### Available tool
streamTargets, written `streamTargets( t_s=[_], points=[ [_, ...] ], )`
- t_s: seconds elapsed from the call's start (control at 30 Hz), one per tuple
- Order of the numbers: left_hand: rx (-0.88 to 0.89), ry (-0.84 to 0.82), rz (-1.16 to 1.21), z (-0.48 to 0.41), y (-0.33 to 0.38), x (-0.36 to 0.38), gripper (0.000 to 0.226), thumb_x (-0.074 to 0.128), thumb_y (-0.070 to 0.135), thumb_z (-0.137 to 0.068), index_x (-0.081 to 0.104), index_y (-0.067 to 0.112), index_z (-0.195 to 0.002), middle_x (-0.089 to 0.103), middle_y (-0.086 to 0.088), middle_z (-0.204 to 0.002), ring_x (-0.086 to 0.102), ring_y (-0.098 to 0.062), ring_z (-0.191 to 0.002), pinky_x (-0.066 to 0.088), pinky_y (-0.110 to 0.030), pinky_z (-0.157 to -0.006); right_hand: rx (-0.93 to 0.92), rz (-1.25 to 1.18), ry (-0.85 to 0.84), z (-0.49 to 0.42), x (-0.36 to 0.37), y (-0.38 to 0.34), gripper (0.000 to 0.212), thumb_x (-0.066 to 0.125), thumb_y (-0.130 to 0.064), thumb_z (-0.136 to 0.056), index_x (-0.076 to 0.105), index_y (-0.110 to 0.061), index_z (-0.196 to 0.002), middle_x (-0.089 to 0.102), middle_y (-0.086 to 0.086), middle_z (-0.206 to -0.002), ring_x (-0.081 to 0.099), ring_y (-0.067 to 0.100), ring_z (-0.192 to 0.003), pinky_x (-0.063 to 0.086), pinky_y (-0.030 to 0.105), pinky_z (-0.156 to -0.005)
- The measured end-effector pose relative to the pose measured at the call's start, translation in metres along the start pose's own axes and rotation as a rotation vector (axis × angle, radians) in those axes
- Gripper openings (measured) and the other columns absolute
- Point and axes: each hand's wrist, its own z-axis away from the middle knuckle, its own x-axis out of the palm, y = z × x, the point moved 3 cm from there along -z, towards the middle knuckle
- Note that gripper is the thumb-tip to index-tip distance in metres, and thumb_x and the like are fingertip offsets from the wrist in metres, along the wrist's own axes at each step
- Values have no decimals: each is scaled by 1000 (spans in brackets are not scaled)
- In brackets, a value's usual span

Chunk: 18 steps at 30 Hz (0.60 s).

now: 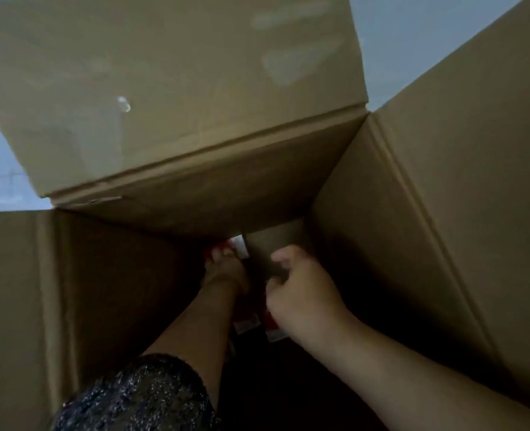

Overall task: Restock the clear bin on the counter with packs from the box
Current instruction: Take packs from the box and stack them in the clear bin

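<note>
- The box (108, 275) is seen from above with its flaps folded open; its inside is dim.
- A dark speckled sleeve (139, 396) covers the left upper arm.
- The left hand (226, 270) is reached deep into the box, with its fingers curled over a red-and-white far pack (238, 243) at the bottom.
- More red-and-white packs (247, 325) are seen on the box bottom between the two arms. Only their near ends show, and the long axis seems to run away from the viewer.
- The right hand (301, 293) is closed in a grip just beside them, but what is held cannot be told.
</note>
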Motion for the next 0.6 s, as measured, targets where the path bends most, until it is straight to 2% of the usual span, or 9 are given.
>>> streamTargets(
  t_s=[0.2, 0.3, 0.47, 0.53, 0.6],
  points=[
    [17, 29, -7, -40, -2, 7, 96, 66, 39, -85, 3, 11, -151, 6, -13, -156, 12, -36, -142, 20, -42, -115, -18, -17, -1, -11, -1, 13, 38, 51, -16, -92, 45, -32, -126, 44, -7, -133, 48, 12, -122, 42, 28, -103],
    [14, 32, -73, -51, -8, 15, 97, 67, 36, -84, 0, 13, -152, 5, -12, -155, 14, -36, -141, 22, -42, -114, -45, 21, -8, -10, -1, 12, 38, 49, -19, -92, 44, -34, -126, 43, -9, -133, 47, 9, -121, 40, 24, -103],
    [-35, 16, -107, -50, -13, 27, 69, 55, 28, -94, 18, 13, -150, 6, -15, -155, 24, -36, -138, 29, -41, -110, -45, 9, -53, -9, 1, 10, 41, 49, -20, -94, 42, -36, -131, 40, -13, -133, 46, 6, -120, 41, 20, -99],
    [-8, 35, -115, -49, -16, 34, 69, 57, 29, -93, 19, 12, -149, 15, -16, -153, 31, -35, -135, 35, -36, -107, -47, 19, -46, -8, 3, 12, 40, 49, -20, -94, 42, -37, -129, 41, -13, -131, 48, 6, -117, 41, 19, -98],
    [27, 60, -150, -45, -17, 38, 62, 52, 29, -95, 24, 12, -147, 28, -15, -149, 37, -31, -131, 41, -18, -98, -45, 31, -44, -7, 5, 14, 39, 48, -20, -94, 42, -38, -128, 41, -13, -130, 47, 6, -118, 41, 19, -98]
  ],
)
